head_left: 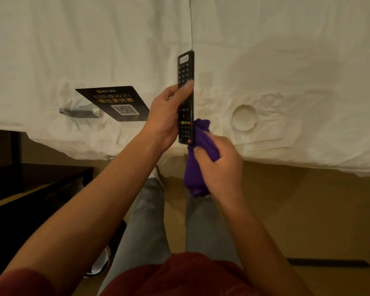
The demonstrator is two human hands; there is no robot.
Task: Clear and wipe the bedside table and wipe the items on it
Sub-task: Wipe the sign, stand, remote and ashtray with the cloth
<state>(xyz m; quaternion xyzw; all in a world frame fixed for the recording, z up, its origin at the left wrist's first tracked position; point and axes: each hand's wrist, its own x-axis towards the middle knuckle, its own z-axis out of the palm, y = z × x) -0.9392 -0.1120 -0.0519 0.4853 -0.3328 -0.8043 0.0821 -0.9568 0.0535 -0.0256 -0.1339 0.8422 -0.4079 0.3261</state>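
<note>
Left hand point(167, 118) grips a black remote control point(186, 90) around its middle, thumb laid across the button face, fingers wrapped behind. Remote stands nearly upright, buttons facing the camera, its lower end level with the wrist. Coloured buttons show near the bottom of the remote.

Right hand point(219, 165) is closed around a bunched purple cloth point(195, 178). One fold of cloth sticks up above the fist and touches the remote's lower right edge; the rest hangs below the hand. Fingers are slightly blurred, so exactly how they pinch is hard to read.

Behind both hands: white bedsheet point(286, 71), rumpled, running across the whole upper view.

Lying on the sheet, left of the remote: a black card point(115, 103) with a QR code and printed characters, tilted, fixed to a clear acrylic stand point(79, 112) that lies flat beside it.

Lying on the sheet, right of the remote: a round white dish point(244, 118) with a notched rim, probably an ashtray. Nothing visible inside it. It sits apart from the card, with the remote between them in the view.

Lower left: dark bedside table point(41, 180), corner and top edge in view, mostly in shadow, just beside the bed's edge.

Below the arms: grey trouser legs point(145, 221), a red shirt hem point(190, 274), tan floor point(308, 210)
</note>
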